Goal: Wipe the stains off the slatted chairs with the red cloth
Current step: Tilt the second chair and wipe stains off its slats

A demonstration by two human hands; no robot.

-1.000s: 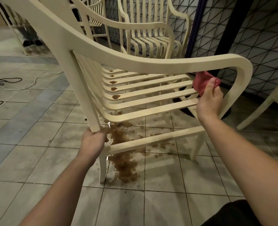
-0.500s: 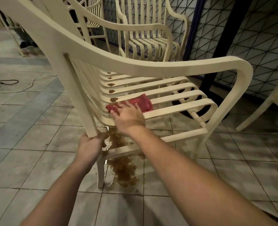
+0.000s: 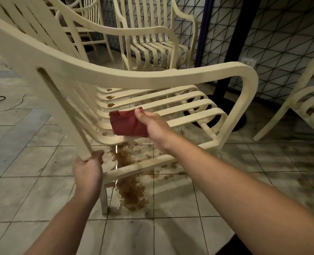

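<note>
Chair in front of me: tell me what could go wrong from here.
1. The chair seems tipped, with only the left hand gripping one leg; if that grip slips, it may drop or swing.
2. A brown puddle lies on the floor beside the front leg; that leg, or a foot, might skid.
3. Three stains sit on the slats past the cloth in the right hand; wiping may push them through the gaps.

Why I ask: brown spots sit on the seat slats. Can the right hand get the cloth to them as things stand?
Probably yes. The right hand holds the red cloth at the seat slats right beside the three brown stains, and nothing shows between them.
</note>
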